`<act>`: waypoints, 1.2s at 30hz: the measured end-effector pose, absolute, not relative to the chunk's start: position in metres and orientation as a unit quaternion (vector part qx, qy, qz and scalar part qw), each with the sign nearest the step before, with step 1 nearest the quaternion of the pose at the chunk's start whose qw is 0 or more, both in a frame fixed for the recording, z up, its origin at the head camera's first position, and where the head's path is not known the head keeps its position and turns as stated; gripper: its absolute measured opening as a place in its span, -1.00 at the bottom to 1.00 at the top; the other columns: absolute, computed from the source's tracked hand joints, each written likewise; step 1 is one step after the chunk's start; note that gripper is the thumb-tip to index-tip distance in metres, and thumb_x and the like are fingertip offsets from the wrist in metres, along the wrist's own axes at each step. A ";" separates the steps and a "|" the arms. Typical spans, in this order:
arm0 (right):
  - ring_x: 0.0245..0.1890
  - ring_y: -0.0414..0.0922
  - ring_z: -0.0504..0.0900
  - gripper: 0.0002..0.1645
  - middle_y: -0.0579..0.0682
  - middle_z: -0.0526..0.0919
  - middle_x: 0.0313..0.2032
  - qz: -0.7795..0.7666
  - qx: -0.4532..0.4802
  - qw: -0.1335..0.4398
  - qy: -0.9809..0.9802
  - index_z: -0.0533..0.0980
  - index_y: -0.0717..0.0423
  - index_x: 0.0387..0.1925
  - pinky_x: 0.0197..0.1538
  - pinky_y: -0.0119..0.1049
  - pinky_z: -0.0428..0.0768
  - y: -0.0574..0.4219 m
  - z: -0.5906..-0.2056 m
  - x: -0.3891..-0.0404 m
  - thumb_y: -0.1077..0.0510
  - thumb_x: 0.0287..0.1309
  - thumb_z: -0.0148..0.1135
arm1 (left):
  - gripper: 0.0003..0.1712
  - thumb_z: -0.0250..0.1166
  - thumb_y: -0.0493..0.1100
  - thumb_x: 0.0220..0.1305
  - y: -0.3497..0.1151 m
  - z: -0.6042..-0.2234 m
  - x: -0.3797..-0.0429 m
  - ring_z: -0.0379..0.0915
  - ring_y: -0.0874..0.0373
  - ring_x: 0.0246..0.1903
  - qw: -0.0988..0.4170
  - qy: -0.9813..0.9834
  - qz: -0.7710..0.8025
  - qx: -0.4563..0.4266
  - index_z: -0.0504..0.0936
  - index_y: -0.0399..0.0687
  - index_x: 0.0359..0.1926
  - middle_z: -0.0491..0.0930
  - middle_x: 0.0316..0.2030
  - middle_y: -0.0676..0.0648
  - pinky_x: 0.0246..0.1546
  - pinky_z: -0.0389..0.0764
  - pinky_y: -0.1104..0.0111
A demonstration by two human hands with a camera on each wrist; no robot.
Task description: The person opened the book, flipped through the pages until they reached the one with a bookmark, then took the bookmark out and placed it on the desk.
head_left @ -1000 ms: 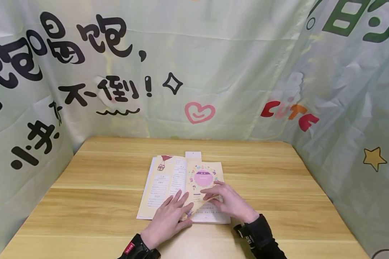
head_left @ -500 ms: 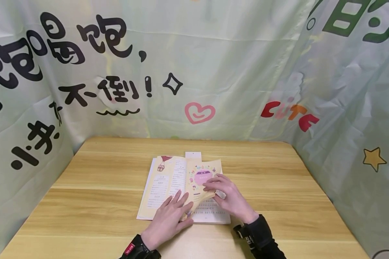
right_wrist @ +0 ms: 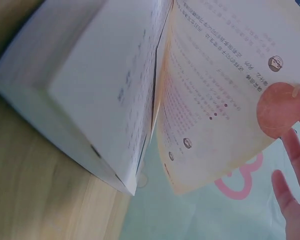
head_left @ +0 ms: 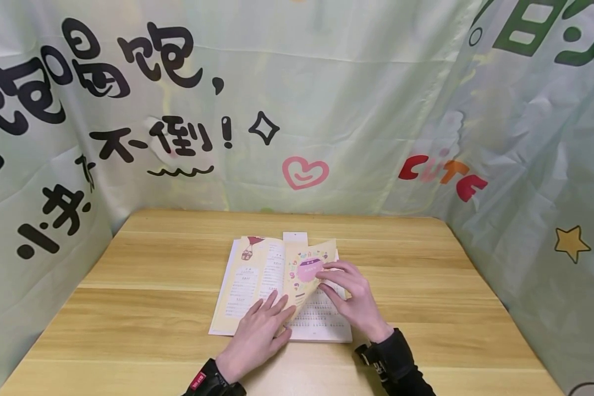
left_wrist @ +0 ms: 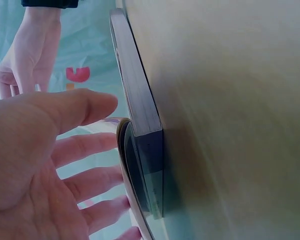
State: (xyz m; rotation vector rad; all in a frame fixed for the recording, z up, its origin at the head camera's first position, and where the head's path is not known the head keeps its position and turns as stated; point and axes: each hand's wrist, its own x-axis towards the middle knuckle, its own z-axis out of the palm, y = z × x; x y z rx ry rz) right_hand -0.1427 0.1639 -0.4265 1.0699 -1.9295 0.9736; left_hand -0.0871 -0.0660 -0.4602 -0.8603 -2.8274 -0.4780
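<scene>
An open book (head_left: pixel 230 308) lies on the table, its left page printed with columns of text and a red balloon drawing. My left hand (head_left: pixel 257 338) rests on the lower part of the book by the spine, fingers spread and straight. In the left wrist view, its fingertips meet the curved pages beside the thick page block (left_wrist: pixel 137 85). My right hand (head_left: pixel 353 297) pinches the edge of a cream book page (head_left: pixel 302 280) with a pink circle on it, which curls up toward the left. Beneath shows a white text page (head_left: pixel 322 324). The right wrist view shows the raised page's printed underside (right_wrist: pixel 215 100).
A white tab (head_left: pixel 295 237) sticks out past the book's top edge. The wooden table (head_left: pixel 143 308) extends around the book. A printed fabric curtain (head_left: pixel 356 110) hangs behind the table and along both sides.
My right hand has moved up and slightly left, lifting the cream page's lower corner further over and baring more of the white text page. My left hand has stayed nearly still.
</scene>
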 end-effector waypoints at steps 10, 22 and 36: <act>-0.29 0.20 0.61 -0.52 0.23 0.73 -0.36 0.396 0.406 0.423 -0.707 0.65 0.43 -0.32 -0.25 0.09 0.61 0.148 -0.411 -0.134 0.61 -0.52 0.41 | -0.51 0.24 -0.09 0.22 -0.067 -0.458 -0.089 0.22 -0.10 0.28 0.126 -0.925 -0.180 -0.309 0.57 -0.04 0.18 0.50 0.21 -0.11 0.20 0.34 -0.12; 0.14 0.22 0.43 -0.53 0.35 0.51 0.13 0.405 0.392 0.315 -0.764 0.57 0.39 -0.01 0.17 0.16 0.45 0.139 -0.442 -0.135 0.58 -0.05 0.20 | -0.67 0.34 -0.22 0.11 -0.064 -0.451 -0.094 0.54 0.05 -0.01 0.215 -0.890 -0.259 -0.308 0.62 -0.16 -0.06 0.69 -0.10 -0.11 0.09 0.53 -0.01; 0.39 0.02 0.10 -0.42 0.16 0.10 0.44 0.428 0.353 0.117 -0.824 0.16 0.23 0.42 0.33 0.17 0.21 0.132 -0.448 -0.122 0.27 0.42 -0.07 | -0.05 0.30 -0.46 0.07 -0.065 -0.445 -0.093 0.41 -0.13 0.12 0.276 -0.820 -0.403 -0.299 0.05 -0.31 0.45 0.39 0.22 -0.37 0.06 0.54 0.08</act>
